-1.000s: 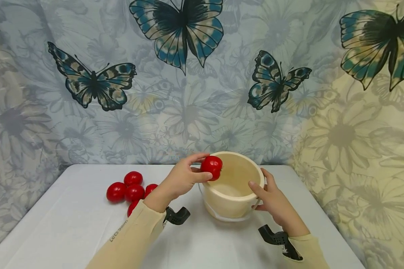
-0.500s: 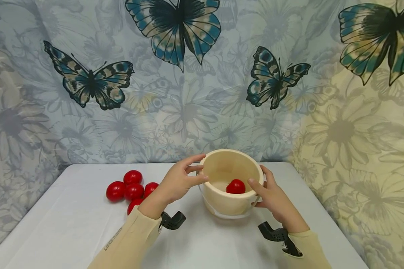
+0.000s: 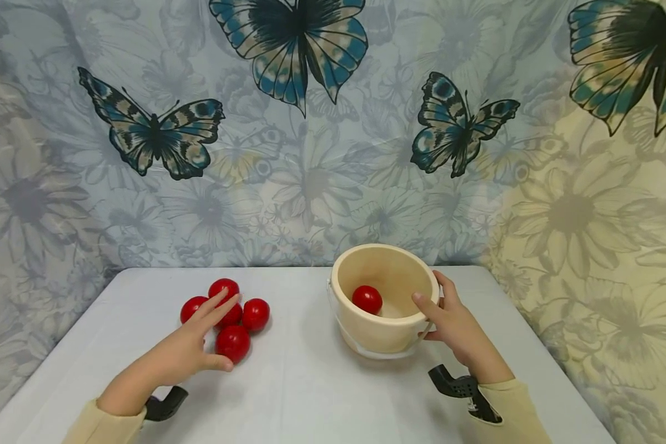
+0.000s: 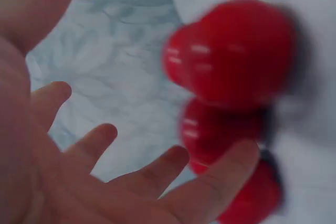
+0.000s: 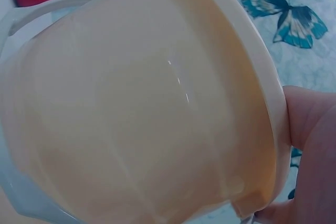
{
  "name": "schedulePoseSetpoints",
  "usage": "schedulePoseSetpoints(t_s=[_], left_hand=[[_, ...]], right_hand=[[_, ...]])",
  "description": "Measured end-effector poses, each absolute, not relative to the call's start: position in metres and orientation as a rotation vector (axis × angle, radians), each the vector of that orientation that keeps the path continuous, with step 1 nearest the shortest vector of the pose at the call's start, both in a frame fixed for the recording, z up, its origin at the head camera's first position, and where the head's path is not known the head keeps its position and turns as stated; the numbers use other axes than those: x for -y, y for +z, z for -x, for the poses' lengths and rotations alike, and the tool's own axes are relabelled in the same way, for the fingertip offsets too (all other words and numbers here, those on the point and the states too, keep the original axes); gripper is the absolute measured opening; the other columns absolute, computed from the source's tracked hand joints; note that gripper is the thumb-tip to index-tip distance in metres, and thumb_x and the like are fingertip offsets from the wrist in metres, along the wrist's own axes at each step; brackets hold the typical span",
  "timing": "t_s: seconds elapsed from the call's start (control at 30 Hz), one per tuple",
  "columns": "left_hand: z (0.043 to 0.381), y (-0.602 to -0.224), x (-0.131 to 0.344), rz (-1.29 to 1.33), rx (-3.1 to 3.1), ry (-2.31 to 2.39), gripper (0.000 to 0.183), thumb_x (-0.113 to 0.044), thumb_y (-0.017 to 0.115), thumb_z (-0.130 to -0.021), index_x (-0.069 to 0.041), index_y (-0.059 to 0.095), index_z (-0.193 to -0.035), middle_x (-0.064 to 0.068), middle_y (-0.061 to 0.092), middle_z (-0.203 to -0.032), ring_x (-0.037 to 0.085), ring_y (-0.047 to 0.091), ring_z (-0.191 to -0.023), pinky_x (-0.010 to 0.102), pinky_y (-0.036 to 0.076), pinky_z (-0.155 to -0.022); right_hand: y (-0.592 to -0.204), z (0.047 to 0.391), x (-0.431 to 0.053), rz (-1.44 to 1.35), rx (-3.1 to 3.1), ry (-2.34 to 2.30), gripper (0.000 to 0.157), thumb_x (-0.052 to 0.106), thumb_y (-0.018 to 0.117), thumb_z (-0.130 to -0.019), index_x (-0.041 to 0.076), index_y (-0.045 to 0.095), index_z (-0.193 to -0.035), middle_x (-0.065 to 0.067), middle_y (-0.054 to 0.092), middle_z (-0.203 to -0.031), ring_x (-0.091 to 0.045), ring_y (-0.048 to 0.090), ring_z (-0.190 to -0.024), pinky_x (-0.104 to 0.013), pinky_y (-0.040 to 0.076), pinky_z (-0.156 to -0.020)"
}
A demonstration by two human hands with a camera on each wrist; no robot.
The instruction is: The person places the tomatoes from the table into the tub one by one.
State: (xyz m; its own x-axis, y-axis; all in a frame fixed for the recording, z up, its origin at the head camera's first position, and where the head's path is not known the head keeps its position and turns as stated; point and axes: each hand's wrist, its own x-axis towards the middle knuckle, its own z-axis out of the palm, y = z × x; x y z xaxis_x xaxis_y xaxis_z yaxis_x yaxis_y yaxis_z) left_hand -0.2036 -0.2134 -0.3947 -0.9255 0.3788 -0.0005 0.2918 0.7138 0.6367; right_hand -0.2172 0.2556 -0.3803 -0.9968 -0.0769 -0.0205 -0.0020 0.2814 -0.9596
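Note:
My left hand [image 3: 180, 351] is spread beside and partly over a cluster of several red tomatoes [image 3: 233, 343], holding none of them. In the left wrist view the fingers [image 4: 215, 187] are extended near the blurred tomatoes [image 4: 241, 56]; whether they touch cannot be told. My right hand [image 3: 457, 330] grips the right side of a cream bucket [image 3: 377, 336], thumb over the rim and fingers outside. One tomato [image 3: 367, 300] lies inside the bucket. The right wrist view shows the bucket wall [image 5: 142, 103] and my thumb [image 5: 304, 114] at its rim.
A white table [image 3: 311, 401] bears everything. Behind it hangs a floral cloth [image 3: 311, 197] printed with butterflies. The bucket's white handle [image 3: 366, 353] hangs down its front. Black wrist cameras [image 3: 166, 404] sit on both forearms.
My left hand let the tomato go into the bucket, then moved left to the tomato cluster. The tomato in the bucket shifted left. My right hand stays on the bucket.

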Motion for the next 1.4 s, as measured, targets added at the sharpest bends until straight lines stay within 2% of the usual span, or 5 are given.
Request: schedulePoseSetpoints(t_s=[0.27,0.77,0.87,1.07,1.4], left_hand=[[0.199,-0.440,0.247,-0.262,-2.423,1.661,0.076,-0.015,0.081,-0.084,-0.008,0.044,-0.149,0.023,0.029,-0.153,0.048,0.045,-0.129,0.044,0.056,-0.088],[0.206,-0.457,0.221,-0.044,-2.461,1.755,0.054,-0.009,0.079,-0.085,-0.005,0.061,-0.136,0.019,0.046,-0.139,0.051,0.039,-0.132,0.037,0.059,-0.080],[0.208,-0.457,0.222,-0.052,-2.442,1.764,0.055,-0.009,0.079,-0.086,-0.004,0.060,-0.137,0.020,0.046,-0.139,0.050,0.044,-0.128,0.039,0.060,-0.079],[0.211,-0.450,0.225,-0.036,-2.142,1.937,0.061,-0.011,0.075,-0.090,0.002,0.049,-0.144,0.025,0.042,-0.136,0.035,0.060,-0.110,0.047,0.058,-0.083],[0.221,-0.391,0.186,-0.164,-1.738,2.265,0.065,-0.006,0.065,-0.097,-0.002,0.033,-0.153,0.022,0.030,-0.147,0.037,0.050,-0.123,0.050,0.052,-0.092]], right_hand=[[-0.380,0.217,-0.255,0.073,-2.463,-1.848,0.081,0.036,0.055,-0.104,0.018,-0.001,-0.159,-0.034,0.039,-0.140,-0.039,0.058,-0.113,-0.052,0.058,-0.078],[-0.382,0.217,-0.255,0.053,-2.470,-1.846,0.082,0.036,0.057,-0.103,0.019,0.001,-0.160,-0.034,0.041,-0.139,-0.032,0.061,-0.103,-0.051,0.059,-0.076],[-0.382,0.217,-0.255,0.051,-2.473,-1.845,0.082,0.037,0.057,-0.103,0.019,0.001,-0.160,-0.034,0.042,-0.137,-0.031,0.061,-0.101,-0.051,0.059,-0.076],[-0.382,0.218,-0.255,0.051,-2.481,-1.842,0.085,0.040,0.058,-0.101,0.018,0.001,-0.160,-0.034,0.042,-0.137,-0.031,0.061,-0.101,-0.051,0.059,-0.076],[-0.383,0.217,-0.255,0.050,-2.472,-1.861,0.081,0.036,0.057,-0.103,0.019,0.002,-0.160,-0.035,0.043,-0.136,-0.031,0.062,-0.101,-0.051,0.059,-0.075]])
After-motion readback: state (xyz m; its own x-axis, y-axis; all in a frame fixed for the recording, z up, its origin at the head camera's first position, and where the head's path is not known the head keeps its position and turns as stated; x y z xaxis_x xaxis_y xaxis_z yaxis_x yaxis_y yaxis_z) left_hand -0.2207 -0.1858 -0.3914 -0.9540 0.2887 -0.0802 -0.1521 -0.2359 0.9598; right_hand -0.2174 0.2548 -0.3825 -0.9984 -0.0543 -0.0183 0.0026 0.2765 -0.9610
